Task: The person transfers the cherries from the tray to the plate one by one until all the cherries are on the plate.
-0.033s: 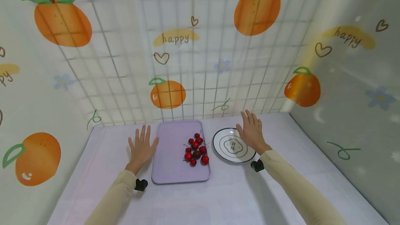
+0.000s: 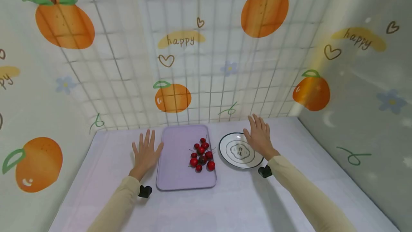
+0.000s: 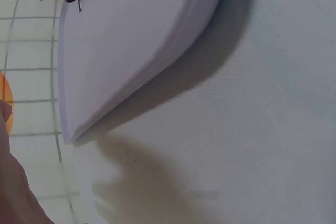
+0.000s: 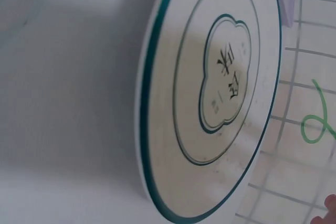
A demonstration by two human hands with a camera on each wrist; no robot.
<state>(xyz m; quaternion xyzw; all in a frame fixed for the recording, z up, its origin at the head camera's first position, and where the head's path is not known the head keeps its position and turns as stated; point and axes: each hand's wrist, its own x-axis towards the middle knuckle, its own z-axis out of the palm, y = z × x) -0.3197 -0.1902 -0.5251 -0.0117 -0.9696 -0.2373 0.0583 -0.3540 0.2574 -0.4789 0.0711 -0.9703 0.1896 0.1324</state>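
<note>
Head view showed me no change: cherries lay untouched on the tray, left hand beside it, right hand by the plate, fingers spread wide, so nothing was held.

The white table carries a lilac tray beside a dark-rimmed plate.

Beige sleeves, black heart-shaped wrist pieces
</note>
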